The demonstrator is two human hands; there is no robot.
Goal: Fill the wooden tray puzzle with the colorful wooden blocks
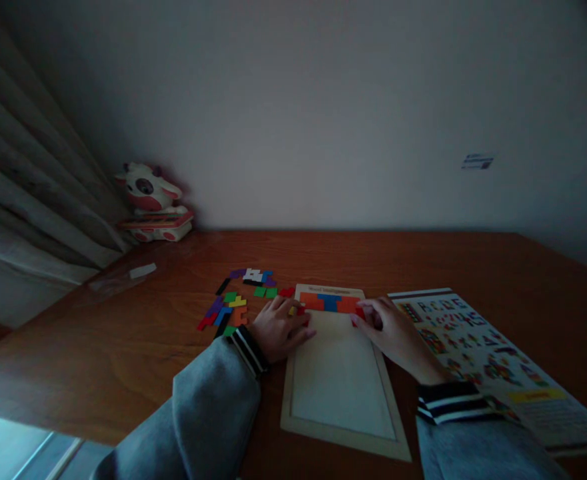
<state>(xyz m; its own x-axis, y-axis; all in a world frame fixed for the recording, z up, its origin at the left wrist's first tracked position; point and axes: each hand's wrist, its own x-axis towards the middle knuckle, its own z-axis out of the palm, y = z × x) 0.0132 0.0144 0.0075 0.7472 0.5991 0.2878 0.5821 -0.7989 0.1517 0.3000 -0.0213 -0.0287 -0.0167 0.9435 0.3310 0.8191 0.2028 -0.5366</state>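
While the pale wooden rectangular tray point(343, 380) lies on the brown wooden surface point(143, 320), left hand point(276, 329) spreads loosely over its left rim, touching a red block point(301, 311) | right hand point(391, 329) pinches a flat red piece point(360, 313) at its right rim | blue T-shaped piece point(331, 303) sits between orange pieces point(348, 304), far end.

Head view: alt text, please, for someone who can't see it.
A person's left hand and right hand flank orange pieces and a blue piece in the far end of a tray, a red piece at the right fingertips. Loose coloured pieces lie left of it, a printed sheet right.
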